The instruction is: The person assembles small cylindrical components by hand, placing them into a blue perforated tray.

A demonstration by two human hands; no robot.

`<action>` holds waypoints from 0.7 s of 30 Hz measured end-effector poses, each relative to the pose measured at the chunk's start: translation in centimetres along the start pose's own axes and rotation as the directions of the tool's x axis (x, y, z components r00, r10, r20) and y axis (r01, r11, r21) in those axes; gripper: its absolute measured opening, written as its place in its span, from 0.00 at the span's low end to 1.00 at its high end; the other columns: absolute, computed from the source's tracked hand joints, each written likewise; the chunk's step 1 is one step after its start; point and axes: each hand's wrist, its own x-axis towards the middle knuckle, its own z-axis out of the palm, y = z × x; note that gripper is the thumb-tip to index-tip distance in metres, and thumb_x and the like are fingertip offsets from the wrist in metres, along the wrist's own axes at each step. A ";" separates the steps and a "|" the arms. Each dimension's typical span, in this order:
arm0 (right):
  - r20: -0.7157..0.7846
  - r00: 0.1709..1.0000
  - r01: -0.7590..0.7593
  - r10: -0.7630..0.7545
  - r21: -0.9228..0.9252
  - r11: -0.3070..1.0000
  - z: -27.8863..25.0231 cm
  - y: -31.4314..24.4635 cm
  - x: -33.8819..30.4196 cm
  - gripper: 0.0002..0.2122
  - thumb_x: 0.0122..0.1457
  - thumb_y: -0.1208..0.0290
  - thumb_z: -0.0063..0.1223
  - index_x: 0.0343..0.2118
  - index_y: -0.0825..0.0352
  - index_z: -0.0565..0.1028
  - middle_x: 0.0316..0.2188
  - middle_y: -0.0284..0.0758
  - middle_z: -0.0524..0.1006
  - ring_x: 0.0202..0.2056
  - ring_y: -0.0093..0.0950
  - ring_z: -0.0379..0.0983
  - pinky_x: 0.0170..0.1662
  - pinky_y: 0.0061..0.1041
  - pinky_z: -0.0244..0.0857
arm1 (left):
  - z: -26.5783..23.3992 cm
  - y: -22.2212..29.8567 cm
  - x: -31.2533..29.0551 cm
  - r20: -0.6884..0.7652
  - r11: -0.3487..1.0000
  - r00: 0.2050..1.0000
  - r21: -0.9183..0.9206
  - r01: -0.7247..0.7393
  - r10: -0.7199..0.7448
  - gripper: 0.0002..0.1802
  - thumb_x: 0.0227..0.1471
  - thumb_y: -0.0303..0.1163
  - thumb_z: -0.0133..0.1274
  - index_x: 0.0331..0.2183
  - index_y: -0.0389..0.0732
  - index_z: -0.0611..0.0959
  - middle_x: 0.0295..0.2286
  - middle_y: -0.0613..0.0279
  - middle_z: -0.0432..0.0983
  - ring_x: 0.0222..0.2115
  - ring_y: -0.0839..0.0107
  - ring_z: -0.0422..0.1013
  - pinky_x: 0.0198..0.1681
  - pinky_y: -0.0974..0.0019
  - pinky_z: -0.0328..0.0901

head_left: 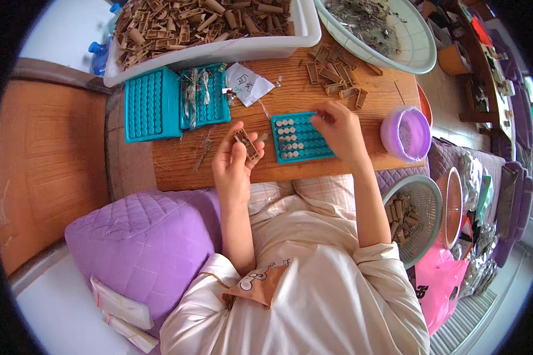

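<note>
My left hand is closed round a small brown plastic casing, held tilted above the table's near edge with its hollow side showing. A teal tray with rows of round pockets lies to its right. Silver button cells fill pockets on the tray's left side. Over the right part of this tray is my right hand, its thumb and fingers drawn together at the pockets. Whatever may be between those fingertips is hidden.
Brown casings fill a white bin at the back; loose casings lie nearby. Stacked teal trays, one bearing metal strips, stand left. A pale green basin, purple container and grey basket line the right side.
</note>
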 end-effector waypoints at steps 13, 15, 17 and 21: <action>0.069 0.993 0.119 -0.099 -0.405 0.907 2.9 1.5 -3.8 0.03 0.43 0.76 0.50 0.24 0.65 0.71 0.24 0.36 0.68 0.27 0.34 0.68 0.28 0.28 0.63 | -0.8 -1.7 -0.9 0.131 0.962 0.962 -0.102 0.254 -0.240 0.20 0.45 0.30 0.49 0.42 0.35 0.67 0.33 0.56 0.70 0.31 0.67 0.70 0.34 0.68 0.68; 0.005 0.988 0.150 -0.155 -0.287 0.946 2.9 0.4 -3.9 0.04 0.42 0.77 0.51 0.24 0.65 0.71 0.24 0.36 0.69 0.26 0.34 0.68 0.28 0.28 0.63 | -1.0 -1.9 -0.8 0.143 0.956 0.956 -0.104 0.274 -0.258 0.20 0.45 0.30 0.49 0.42 0.35 0.68 0.33 0.56 0.70 0.31 0.67 0.70 0.34 0.68 0.68; -0.062 0.977 0.191 -0.204 -0.166 0.967 3.3 -1.2 -4.2 0.04 0.41 0.78 0.51 0.24 0.66 0.72 0.24 0.36 0.69 0.25 0.33 0.67 0.28 0.27 0.63 | -1.3 -2.2 -0.7 0.225 0.965 0.939 0.014 0.262 -0.258 0.20 0.45 0.31 0.49 0.42 0.35 0.68 0.33 0.57 0.70 0.32 0.68 0.70 0.34 0.67 0.68; -0.090 0.923 0.367 -0.375 -0.096 0.925 4.9 -2.8 -4.2 0.06 0.40 0.80 0.53 0.25 0.66 0.72 0.25 0.36 0.69 0.26 0.32 0.67 0.28 0.25 0.63 | -0.5 -1.8 -1.2 0.239 0.945 0.917 0.004 0.327 -0.318 0.18 0.47 0.29 0.47 0.41 0.35 0.69 0.30 0.62 0.70 0.28 0.78 0.68 0.31 0.78 0.64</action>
